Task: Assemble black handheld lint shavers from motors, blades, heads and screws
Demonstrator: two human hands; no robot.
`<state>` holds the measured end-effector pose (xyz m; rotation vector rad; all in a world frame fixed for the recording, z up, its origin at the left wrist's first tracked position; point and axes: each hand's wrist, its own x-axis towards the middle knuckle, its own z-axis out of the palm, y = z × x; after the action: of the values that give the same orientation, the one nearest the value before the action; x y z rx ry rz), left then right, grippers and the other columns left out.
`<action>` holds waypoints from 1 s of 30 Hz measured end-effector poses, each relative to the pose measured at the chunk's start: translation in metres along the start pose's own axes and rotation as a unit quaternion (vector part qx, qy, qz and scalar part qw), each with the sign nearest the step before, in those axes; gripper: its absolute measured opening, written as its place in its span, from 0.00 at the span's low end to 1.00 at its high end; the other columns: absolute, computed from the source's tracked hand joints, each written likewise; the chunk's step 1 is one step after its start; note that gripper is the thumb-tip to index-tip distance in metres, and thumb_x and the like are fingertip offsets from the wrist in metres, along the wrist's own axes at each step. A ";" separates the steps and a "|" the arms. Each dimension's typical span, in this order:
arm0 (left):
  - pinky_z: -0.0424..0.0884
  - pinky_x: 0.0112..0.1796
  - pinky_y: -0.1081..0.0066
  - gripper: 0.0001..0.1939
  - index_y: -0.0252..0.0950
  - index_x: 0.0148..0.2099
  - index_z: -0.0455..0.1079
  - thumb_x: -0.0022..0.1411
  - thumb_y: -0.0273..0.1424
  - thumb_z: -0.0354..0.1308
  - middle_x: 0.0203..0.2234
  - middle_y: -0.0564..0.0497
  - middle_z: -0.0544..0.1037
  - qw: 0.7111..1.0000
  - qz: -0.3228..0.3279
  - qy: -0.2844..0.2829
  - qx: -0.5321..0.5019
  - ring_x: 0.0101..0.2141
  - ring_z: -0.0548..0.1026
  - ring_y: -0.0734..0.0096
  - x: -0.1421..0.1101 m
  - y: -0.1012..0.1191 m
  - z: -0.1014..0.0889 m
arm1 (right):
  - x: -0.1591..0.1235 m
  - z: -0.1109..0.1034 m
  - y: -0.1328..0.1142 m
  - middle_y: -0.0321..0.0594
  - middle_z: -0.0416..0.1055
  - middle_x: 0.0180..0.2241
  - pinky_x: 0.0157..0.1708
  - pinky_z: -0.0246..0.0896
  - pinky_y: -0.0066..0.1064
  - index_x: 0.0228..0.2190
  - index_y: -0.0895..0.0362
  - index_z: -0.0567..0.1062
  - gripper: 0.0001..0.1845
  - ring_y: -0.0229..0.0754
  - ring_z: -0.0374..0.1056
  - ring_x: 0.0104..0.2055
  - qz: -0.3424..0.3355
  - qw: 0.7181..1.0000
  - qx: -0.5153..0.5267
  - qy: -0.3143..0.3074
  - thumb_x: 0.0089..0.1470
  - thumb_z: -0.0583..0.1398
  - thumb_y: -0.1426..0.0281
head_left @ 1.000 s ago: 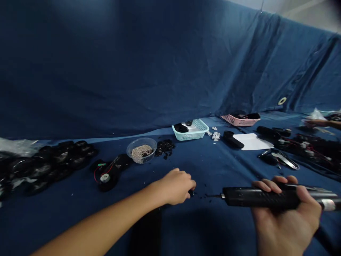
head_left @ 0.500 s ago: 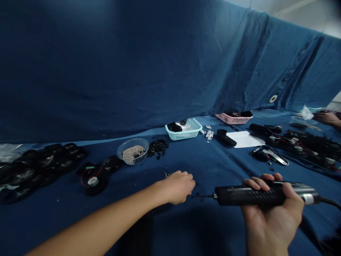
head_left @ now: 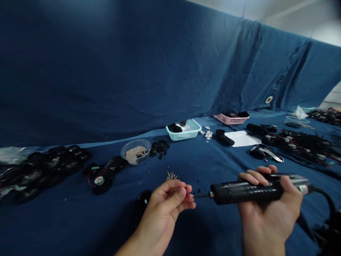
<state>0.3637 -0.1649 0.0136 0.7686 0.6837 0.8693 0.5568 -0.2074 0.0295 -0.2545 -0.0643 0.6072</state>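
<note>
My right hand (head_left: 266, 202) is wrapped round a black electric screwdriver (head_left: 247, 191), held level with its bit (head_left: 201, 196) pointing left. My left hand (head_left: 170, 202) is closed in a pinch right at the bit's tip; whatever is between the fingertips is too small to make out. Behind the left hand lies a small loose pile of screws (head_left: 172, 175) on the blue cloth. A dark rounded part (head_left: 144, 199) shows just left of that hand, partly hidden by it. A clear bowl (head_left: 122, 152) of screws stands farther back.
Black shells (head_left: 53, 167) are heaped at the left, beside a black housing with a motor and red wires (head_left: 99, 180). Small black pieces (head_left: 160, 148) lie by the bowl. Farther back stand a light blue basket (head_left: 183, 136) and a pink basket (head_left: 234, 121). Wired assemblies (head_left: 295, 145) crowd the right.
My left hand has turned over from back-up to palm-side and its fingers now meet the bit tip. The screwdriver shifted slightly left. Another person's hand at the far right has left the view.
</note>
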 end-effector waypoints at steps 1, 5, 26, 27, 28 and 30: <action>0.76 0.36 0.70 0.06 0.36 0.35 0.74 0.54 0.28 0.67 0.32 0.52 0.79 0.999 -0.004 0.005 -0.040 0.31 0.77 0.74 -0.003 -0.001 0.000 | -0.002 0.002 0.000 0.33 0.61 0.30 0.22 0.64 0.22 0.39 0.60 0.66 0.15 0.28 0.58 0.23 -0.002 1.000 0.003 -0.004 0.46 0.57 0.75; 0.77 0.33 0.73 0.04 0.36 0.31 0.78 0.51 0.26 0.69 0.30 0.52 0.81 0.996 0.006 -0.007 -0.085 0.30 0.78 0.73 -0.011 0.002 0.001 | -0.010 0.008 -0.001 0.33 0.61 0.30 0.22 0.64 0.22 0.39 0.61 0.66 0.14 0.29 0.59 0.23 -0.005 1.000 0.017 -0.016 0.48 0.57 0.74; 0.79 0.36 0.74 0.05 0.38 0.32 0.78 0.51 0.31 0.69 0.28 0.53 0.81 0.996 0.075 0.041 -0.012 0.33 0.80 0.70 -0.022 -0.002 0.010 | -0.017 0.014 0.004 0.34 0.61 0.30 0.23 0.65 0.23 0.39 0.61 0.65 0.14 0.28 0.59 0.23 0.001 1.000 0.022 0.003 0.48 0.57 0.74; 0.79 0.37 0.75 0.06 0.38 0.32 0.78 0.51 0.32 0.69 0.27 0.53 0.81 0.993 0.095 0.061 0.029 0.32 0.80 0.71 -0.023 -0.002 0.010 | -0.018 0.015 0.004 0.34 0.61 0.30 0.23 0.65 0.23 0.39 0.61 0.65 0.13 0.28 0.59 0.23 0.003 1.000 0.021 0.009 0.48 0.56 0.74; 0.78 0.37 0.75 0.06 0.38 0.33 0.78 0.52 0.33 0.68 0.27 0.53 0.81 0.987 0.117 0.079 0.076 0.32 0.80 0.71 -0.024 -0.002 0.009 | -0.019 0.016 0.004 0.34 0.61 0.30 0.22 0.65 0.23 0.39 0.61 0.65 0.13 0.28 0.59 0.23 0.003 1.000 0.020 0.015 0.49 0.56 0.74; 0.77 0.37 0.77 0.05 0.39 0.34 0.78 0.55 0.33 0.66 0.28 0.53 0.81 0.963 0.173 0.094 0.184 0.32 0.80 0.72 -0.026 0.000 0.006 | -0.020 0.018 0.005 0.34 0.60 0.30 0.22 0.65 0.23 0.39 0.61 0.65 0.12 0.28 0.58 0.23 0.002 1.000 0.011 0.024 0.49 0.55 0.74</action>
<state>0.3566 -0.1890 0.0221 1.1734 0.9113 1.1611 0.5350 -0.2116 0.0465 -0.2485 -0.0105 0.6060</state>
